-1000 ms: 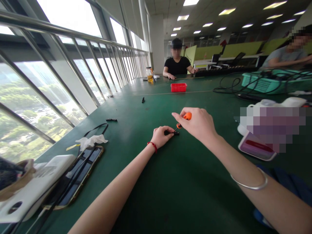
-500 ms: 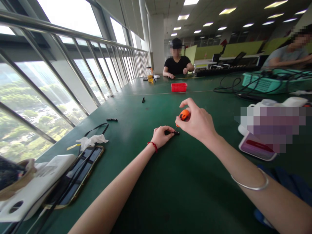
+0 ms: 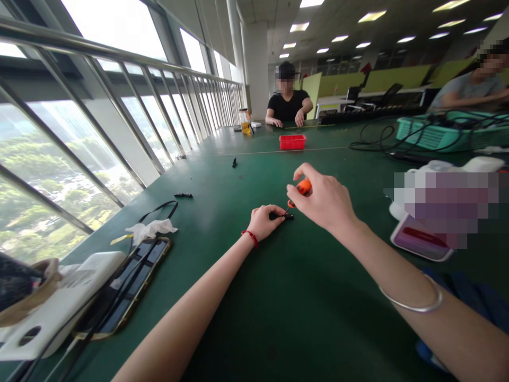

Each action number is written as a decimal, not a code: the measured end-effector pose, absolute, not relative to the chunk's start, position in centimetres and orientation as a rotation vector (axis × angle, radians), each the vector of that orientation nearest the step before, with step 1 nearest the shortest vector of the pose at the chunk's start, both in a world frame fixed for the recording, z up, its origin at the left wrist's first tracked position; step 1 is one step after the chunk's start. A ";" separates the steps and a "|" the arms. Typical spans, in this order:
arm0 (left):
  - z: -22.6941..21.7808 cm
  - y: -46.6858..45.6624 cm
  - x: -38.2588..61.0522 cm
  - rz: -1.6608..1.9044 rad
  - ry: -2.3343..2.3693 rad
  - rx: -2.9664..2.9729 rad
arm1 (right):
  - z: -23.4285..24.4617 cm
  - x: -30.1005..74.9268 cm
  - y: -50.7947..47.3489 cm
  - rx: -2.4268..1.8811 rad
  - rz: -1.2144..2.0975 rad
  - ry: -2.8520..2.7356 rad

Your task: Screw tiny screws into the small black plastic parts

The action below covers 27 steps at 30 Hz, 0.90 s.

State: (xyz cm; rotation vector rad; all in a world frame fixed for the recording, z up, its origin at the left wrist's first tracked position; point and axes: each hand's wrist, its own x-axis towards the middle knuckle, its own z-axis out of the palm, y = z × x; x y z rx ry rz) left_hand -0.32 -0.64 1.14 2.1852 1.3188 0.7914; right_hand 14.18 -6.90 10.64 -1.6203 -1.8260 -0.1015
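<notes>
On the green table [image 3: 222, 228], my left hand [image 3: 264, 222] pinches a small black part [image 3: 289, 217] and holds it down. Most of that part is hidden by the fingers. My right hand [image 3: 324, 199] is curled around the orange and black handle of a screwdriver [image 3: 304, 187], its thumb on the near side and its index finger raised and bent. The screwdriver slants down to the left, and its thin shaft reaches the black part beside my left fingertips. Whether the tip sits in a screw is too small to tell.
A red tray [image 3: 292, 142] stands farther back, before a person in black [image 3: 288, 106]. Small black pieces [image 3: 234, 162] lie left of it. A phone [image 3: 131, 297] with cables is at left; a teal basket [image 3: 433, 137] and a purple-white box [image 3: 422, 239] are at right.
My right hand has turned slightly around the screwdriver, its thumb now farther across the handle. My left hand keeps its place on the black part. The person opposite has shifted their hands.
</notes>
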 end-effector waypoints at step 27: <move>1.2 -0.7 -0.3 0.813 1.287 2.190 | 10.3 14.3 -6.6 -1.607 -0.154 -1.847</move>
